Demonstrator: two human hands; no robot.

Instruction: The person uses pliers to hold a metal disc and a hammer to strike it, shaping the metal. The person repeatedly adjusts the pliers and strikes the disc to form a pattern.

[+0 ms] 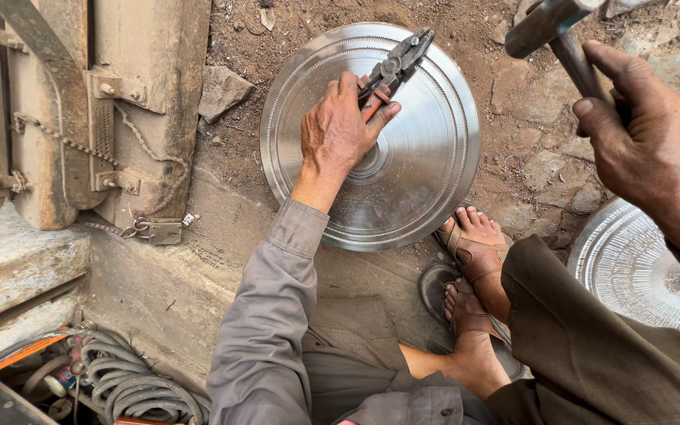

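Note:
My left hand grips red-handled pliers and rests on a large round shiny metal lid that lies on the dirt ground. The pliers' jaws reach the lid's upper rim. My right hand is raised at the right and holds the wooden handle of a hammer, whose metal head sits at the top edge of the view. Grey sleeves cover both arms.
A second round metal disc lies at the lower right. My sandalled feet are below the lid. A wooden door with chain and padlock stands at left. A stone lies near it; coiled cable at bottom left.

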